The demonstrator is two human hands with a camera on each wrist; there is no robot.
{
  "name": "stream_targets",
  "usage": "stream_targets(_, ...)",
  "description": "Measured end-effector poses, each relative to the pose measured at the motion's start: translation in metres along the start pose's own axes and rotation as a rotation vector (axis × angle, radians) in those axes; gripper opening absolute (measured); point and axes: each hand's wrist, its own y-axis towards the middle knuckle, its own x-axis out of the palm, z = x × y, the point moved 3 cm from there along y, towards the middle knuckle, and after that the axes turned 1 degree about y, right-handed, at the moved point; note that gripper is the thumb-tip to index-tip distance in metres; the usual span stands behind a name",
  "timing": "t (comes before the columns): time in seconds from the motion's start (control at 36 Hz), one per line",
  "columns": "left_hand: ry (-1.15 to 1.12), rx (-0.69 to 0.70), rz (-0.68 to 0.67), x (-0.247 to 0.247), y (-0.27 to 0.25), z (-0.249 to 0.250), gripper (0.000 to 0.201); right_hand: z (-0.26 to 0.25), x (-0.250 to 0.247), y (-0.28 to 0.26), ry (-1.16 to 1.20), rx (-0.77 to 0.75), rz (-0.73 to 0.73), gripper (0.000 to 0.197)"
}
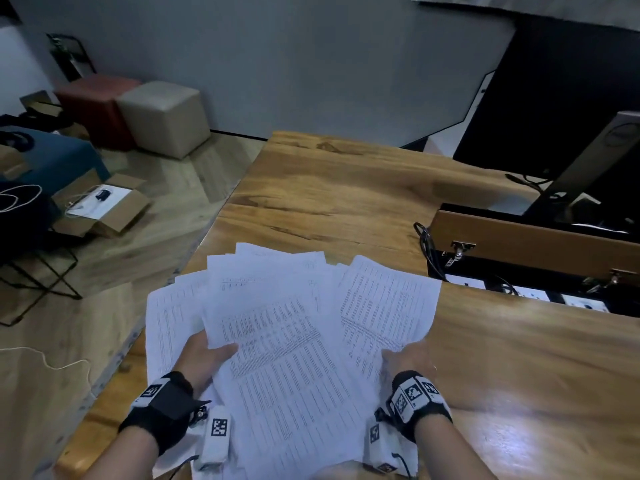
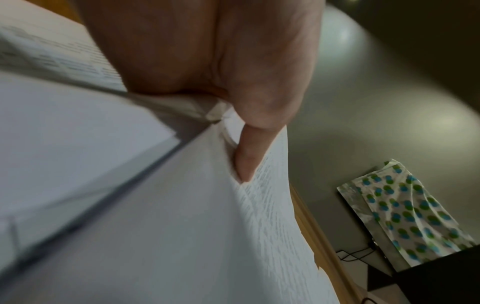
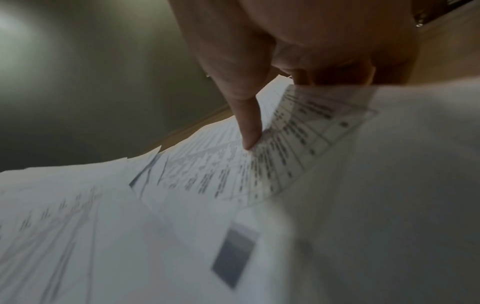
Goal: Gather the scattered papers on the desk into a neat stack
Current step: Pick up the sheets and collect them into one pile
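Several white printed papers lie fanned and overlapping over the near left corner of the wooden desk. My left hand grips the left side of the fan, thumb on top and fingers hidden beneath the sheets. In the left wrist view the thumb presses down on the papers. My right hand holds the right side of the fan, fingers tucked under. The right wrist view shows its thumb pressing on the printed papers.
An open cable hatch with a wooden lid and wires sits in the desk at right, beside a monitor stand. The desk's left edge drops to the floor, where a cardboard box, two cube stools and a blue table stand.
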Motion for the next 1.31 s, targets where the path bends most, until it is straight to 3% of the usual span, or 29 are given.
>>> stream_targets(0.06,0.002,-0.008,0.004,-0.001,0.0,0.0,0.037,0.001,-0.006,-0.003,0.055,-0.007,-0.014,0.035)
stream_targets(0.11,0.006,-0.013,0.008,-0.001,0.0,0.0,0.037,0.0,-0.016,-0.008,0.077,-0.038,-0.023,0.019)
stream_targets(0.28,0.015,-0.015,0.014,0.002,0.002,0.0,0.038,0.005,-0.024,-0.004,0.236,-0.187,0.013,0.015)
stream_targets(0.33,0.021,-0.019,0.016,0.002,0.002,0.001,0.038,0.006,-0.031,-0.007,0.288,-0.22,0.008,0.005)
stream_targets(0.64,0.036,-0.032,0.031,0.006,0.002,0.008,0.035,0.007,-0.069,-0.011,0.348,-0.396,0.022,0.031)
stream_targets(0.86,0.078,-0.036,0.034,0.009,0.001,0.012,0.037,-0.006,-0.102,-0.025,0.216,-0.508,0.084,0.054)
stream_targets(1.0,0.09,-0.035,0.043,0.01,0.001,0.013,0.037,-0.008,-0.116,-0.018,0.135,-0.561,0.135,0.036)
stream_targets(1.17,0.101,-0.022,0.044,0.01,0.002,0.014,0.036,-0.021,-0.142,-0.032,0.202,-0.592,0.069,0.048)
stream_targets(1.31,0.109,0.02,0.022,0.011,0.002,0.02,0.035,-0.037,-0.175,-0.055,0.378,-0.672,-0.016,0.017)
